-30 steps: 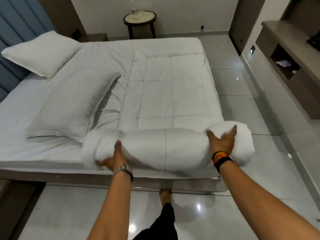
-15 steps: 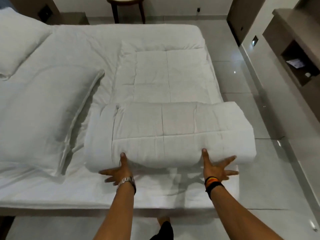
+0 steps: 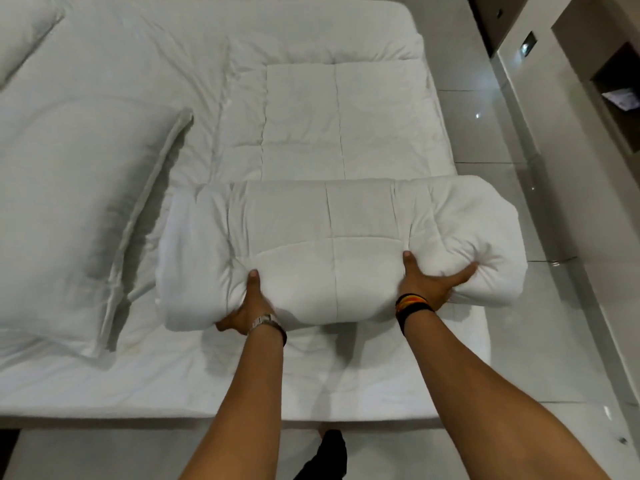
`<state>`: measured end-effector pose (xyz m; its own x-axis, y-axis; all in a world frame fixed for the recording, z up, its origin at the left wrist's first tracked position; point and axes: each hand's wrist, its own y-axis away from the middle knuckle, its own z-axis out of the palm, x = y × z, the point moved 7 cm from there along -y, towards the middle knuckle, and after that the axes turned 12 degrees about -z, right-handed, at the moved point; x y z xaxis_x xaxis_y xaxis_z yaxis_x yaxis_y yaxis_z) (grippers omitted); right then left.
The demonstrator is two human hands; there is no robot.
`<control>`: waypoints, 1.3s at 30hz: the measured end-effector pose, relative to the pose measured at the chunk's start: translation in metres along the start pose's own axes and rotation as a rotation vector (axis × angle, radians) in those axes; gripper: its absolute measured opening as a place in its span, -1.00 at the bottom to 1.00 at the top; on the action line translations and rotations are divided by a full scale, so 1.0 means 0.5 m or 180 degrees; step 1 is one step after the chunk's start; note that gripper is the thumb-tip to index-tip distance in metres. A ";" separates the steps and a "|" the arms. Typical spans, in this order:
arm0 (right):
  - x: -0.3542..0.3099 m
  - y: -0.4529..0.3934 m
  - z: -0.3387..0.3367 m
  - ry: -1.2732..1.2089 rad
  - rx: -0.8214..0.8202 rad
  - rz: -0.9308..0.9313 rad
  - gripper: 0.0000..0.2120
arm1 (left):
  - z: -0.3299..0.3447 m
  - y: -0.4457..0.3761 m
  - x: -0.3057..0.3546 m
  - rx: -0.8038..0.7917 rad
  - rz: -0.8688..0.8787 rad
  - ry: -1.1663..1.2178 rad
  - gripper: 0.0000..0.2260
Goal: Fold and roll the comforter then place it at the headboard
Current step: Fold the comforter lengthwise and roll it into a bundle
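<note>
A white quilted comforter lies on the bed, its near part wound into a thick roll, its far part still flat toward the bed's far edge. My left hand, with a watch on the wrist, presses into the roll's near left side, thumb on top and fingers tucked under. On the roll's right end, my right hand, with wristbands, digs in with spread fingers. The headboard is out of view to the left.
A large white pillow lies left of the roll, almost touching it. A second pillow shows at the top left corner. Shiny tiled floor runs along the bed's right side, with a wooden shelf unit beyond.
The roll has moved away from the bed's near edge toward the far side and grown thicker. Both hands went from resting flat at its base to gripping into it.
</note>
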<state>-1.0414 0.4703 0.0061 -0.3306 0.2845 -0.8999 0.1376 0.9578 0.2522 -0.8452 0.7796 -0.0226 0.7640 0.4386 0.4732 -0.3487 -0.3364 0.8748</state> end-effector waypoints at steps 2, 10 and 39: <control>-0.013 0.003 -0.030 0.0074 -0.0075 -0.0129 0.24 | -0.016 0.017 0.010 0.0000 0.0245 -0.0118 0.23; 0.007 0.108 -0.208 0.0018 -0.0271 -0.0227 0.19 | -0.208 0.134 0.006 -0.0109 0.0714 -0.0112 0.09; -0.219 -0.011 0.112 0.2601 -0.1978 -0.2821 -0.22 | -0.095 0.194 0.081 0.0001 0.2619 -0.1976 -0.13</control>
<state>-0.9535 0.4317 0.0833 -0.5724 -0.6979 -0.4305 -0.7780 0.6280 0.0163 -0.8739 0.8041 0.0864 0.4345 -0.4353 0.7885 -0.8906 -0.3381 0.3042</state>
